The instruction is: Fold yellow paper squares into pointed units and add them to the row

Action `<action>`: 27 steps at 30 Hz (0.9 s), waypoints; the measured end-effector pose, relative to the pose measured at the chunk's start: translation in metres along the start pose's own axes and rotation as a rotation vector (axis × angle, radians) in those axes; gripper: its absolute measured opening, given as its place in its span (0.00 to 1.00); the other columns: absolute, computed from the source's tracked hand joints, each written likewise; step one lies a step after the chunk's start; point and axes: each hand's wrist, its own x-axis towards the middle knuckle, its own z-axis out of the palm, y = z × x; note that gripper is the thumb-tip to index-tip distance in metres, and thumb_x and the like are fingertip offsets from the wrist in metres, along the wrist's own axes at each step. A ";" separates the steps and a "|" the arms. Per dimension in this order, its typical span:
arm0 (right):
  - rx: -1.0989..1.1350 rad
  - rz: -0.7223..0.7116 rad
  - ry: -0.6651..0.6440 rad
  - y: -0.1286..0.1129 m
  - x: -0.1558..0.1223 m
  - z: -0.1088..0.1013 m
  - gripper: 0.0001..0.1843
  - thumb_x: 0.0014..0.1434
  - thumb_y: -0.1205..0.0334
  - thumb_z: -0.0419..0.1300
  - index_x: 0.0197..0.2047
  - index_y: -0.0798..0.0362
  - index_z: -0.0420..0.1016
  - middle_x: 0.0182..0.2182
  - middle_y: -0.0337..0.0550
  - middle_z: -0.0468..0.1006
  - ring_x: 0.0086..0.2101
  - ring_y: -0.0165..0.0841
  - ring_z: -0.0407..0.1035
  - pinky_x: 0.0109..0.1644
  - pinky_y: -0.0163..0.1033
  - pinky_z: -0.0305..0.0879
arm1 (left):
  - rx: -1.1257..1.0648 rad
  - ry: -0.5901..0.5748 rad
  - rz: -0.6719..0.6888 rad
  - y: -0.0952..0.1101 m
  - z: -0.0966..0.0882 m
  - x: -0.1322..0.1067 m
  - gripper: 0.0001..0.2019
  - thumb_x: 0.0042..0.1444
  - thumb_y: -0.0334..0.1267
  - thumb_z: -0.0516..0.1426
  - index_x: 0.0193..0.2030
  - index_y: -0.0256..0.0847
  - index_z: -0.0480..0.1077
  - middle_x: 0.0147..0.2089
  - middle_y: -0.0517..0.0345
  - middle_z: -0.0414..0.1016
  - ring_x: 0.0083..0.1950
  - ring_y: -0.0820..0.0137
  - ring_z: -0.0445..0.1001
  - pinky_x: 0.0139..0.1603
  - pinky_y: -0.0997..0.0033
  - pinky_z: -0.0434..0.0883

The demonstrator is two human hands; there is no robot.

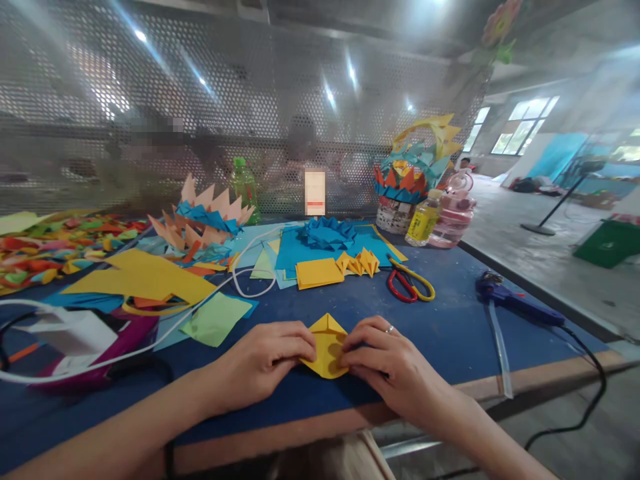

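Note:
A partly folded piece of yellow paper (328,341) lies near the front edge of the blue table, its far corner creased to a point. My left hand (275,360) grips its left side, fingers closed at the edge. On the right side, my right hand (383,363), with a ring on one finger, pinches the other edge. Just beyond sits a stack of yellow paper (320,273), with folded yellow paper pieces (359,263) beside it. Scissors (409,280) with red and yellow handles lie to their right.
A glue gun (520,303) and its cord lie at the right edge. Left are a purple power strip (135,340), a white cable (245,283) and loose paper. Behind stand paper crowns (210,213), a blue folded ring (330,233) and a yellow-labelled bottle (423,220).

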 end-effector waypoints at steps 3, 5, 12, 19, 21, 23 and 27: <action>0.064 0.019 -0.053 0.001 0.003 -0.001 0.11 0.65 0.71 0.60 0.44 0.47 0.81 0.43 0.41 0.81 0.47 0.35 0.69 0.54 0.42 0.68 | -0.104 0.003 -0.053 -0.002 -0.005 0.005 0.10 0.66 0.26 0.54 0.42 0.41 0.77 0.44 0.56 0.79 0.45 0.72 0.79 0.48 0.76 0.73; 0.108 0.055 -0.079 0.002 0.007 -0.001 0.09 0.65 0.70 0.61 0.44 0.47 0.81 0.42 0.40 0.81 0.46 0.35 0.70 0.53 0.41 0.68 | -0.158 0.005 -0.087 -0.004 -0.007 0.008 0.08 0.65 0.28 0.56 0.40 0.41 0.78 0.41 0.57 0.80 0.43 0.71 0.79 0.47 0.76 0.74; 0.130 0.264 -0.087 -0.002 0.020 0.004 0.03 0.62 0.68 0.66 0.36 0.51 0.77 0.36 0.38 0.79 0.41 0.34 0.70 0.46 0.39 0.65 | -0.200 0.072 -0.186 0.001 -0.001 0.016 0.06 0.62 0.30 0.60 0.35 0.41 0.78 0.38 0.60 0.78 0.40 0.73 0.78 0.45 0.75 0.72; 0.055 0.364 -0.022 -0.012 0.024 0.013 0.08 0.59 0.70 0.68 0.33 0.51 0.72 0.36 0.37 0.77 0.39 0.34 0.70 0.44 0.40 0.63 | -0.143 0.120 -0.221 0.009 0.007 0.019 0.06 0.61 0.28 0.61 0.34 0.41 0.77 0.39 0.61 0.73 0.40 0.74 0.75 0.42 0.75 0.68; 0.056 0.358 -0.003 -0.012 0.024 0.014 0.09 0.59 0.72 0.67 0.34 0.51 0.73 0.36 0.37 0.76 0.39 0.34 0.70 0.44 0.41 0.63 | -0.133 0.123 -0.218 0.009 0.009 0.020 0.06 0.61 0.28 0.60 0.34 0.41 0.77 0.39 0.61 0.73 0.39 0.74 0.74 0.41 0.75 0.67; 0.068 0.349 0.013 -0.013 0.023 0.015 0.10 0.58 0.73 0.66 0.35 0.50 0.72 0.36 0.37 0.76 0.39 0.33 0.69 0.47 0.42 0.62 | -0.124 0.126 -0.216 0.009 0.010 0.020 0.07 0.61 0.28 0.60 0.34 0.41 0.77 0.39 0.61 0.73 0.39 0.74 0.73 0.40 0.75 0.67; 0.099 0.385 0.010 -0.014 0.022 0.016 0.12 0.57 0.76 0.66 0.35 0.50 0.71 0.37 0.36 0.75 0.40 0.34 0.69 0.49 0.43 0.61 | -0.107 0.125 -0.217 0.011 0.012 0.019 0.07 0.62 0.26 0.59 0.34 0.41 0.75 0.38 0.62 0.72 0.39 0.74 0.72 0.41 0.75 0.66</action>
